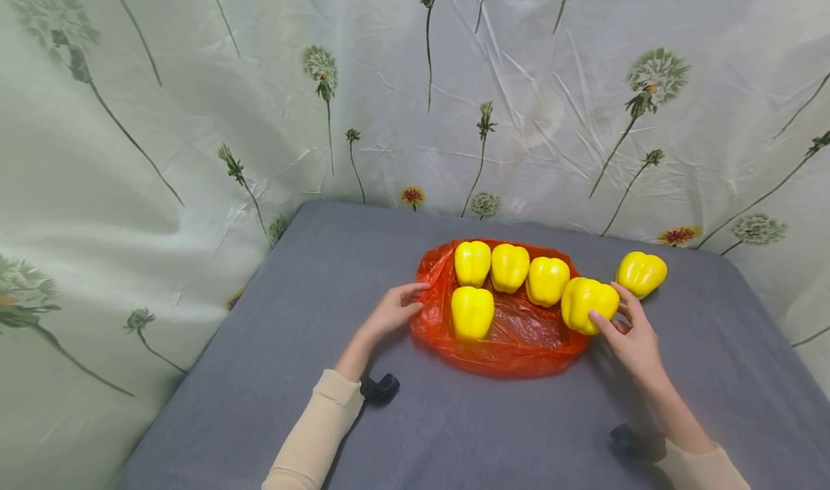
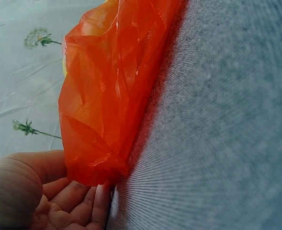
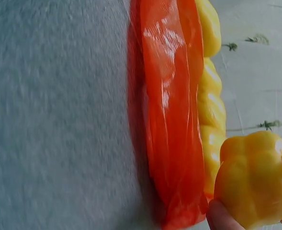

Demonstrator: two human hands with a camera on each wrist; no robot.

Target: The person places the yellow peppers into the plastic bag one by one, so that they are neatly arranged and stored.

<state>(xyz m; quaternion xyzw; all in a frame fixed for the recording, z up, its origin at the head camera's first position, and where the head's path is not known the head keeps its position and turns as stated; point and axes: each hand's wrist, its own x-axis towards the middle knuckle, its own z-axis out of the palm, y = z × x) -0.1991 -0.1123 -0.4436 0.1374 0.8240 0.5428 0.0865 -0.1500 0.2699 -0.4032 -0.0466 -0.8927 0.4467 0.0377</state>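
A red plastic bag (image 1: 506, 360) lies spread open on the grey-covered table. Several yellow bell peppers (image 1: 472, 313) sit in it, most in a row along its far side. At the bag's left edge is my left hand (image 1: 394, 310); in the left wrist view the bag's rim lies between its thumb and fingers. My right hand (image 1: 634, 340) holds a yellow bell pepper (image 3: 255, 179) between thumb and fingers, over the bag's right end. Just beyond that hand, another yellow bell pepper (image 1: 640, 274) rests on the table outside the bag.
The grey table (image 1: 493, 432) runs to a light curtain (image 1: 389, 115) printed with dandelions, which hangs behind it and along its left side. Dark wrist straps (image 1: 381, 389) are on both forearms.
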